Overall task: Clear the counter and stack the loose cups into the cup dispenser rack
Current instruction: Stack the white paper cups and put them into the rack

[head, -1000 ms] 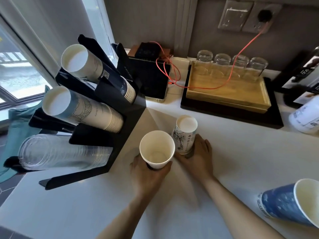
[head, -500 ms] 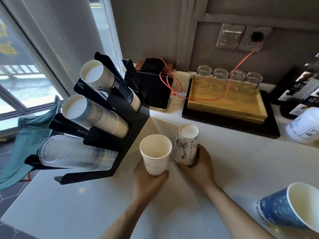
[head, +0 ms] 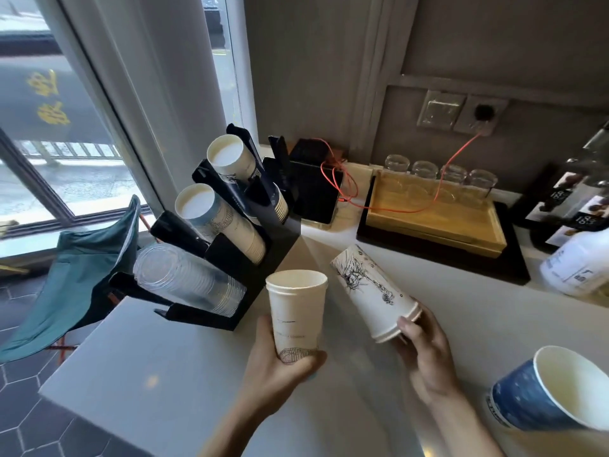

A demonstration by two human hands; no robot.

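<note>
Both cups have been lifted off the desk (head: 184,374): the plain cup (head: 295,311) is gripped upright in the left hand (head: 280,367), while the printed cup (head: 372,291), pinched at its rim by the right hand (head: 425,354), is tipped bottom-first, probably for nesting. Open room is left toward the rack (head: 263,252), and a blue cup (head: 543,394) lies near the desk's edge.

White counter (head: 184,364): rack (head: 263,258), tray (head: 438,255)

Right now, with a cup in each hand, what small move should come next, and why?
Probably nest the two: the left hand holds a white cup upright, mouth open, while the right hand holds the illustrated cup tilted, base-first, towards it. One stack then suits the rack.
</note>
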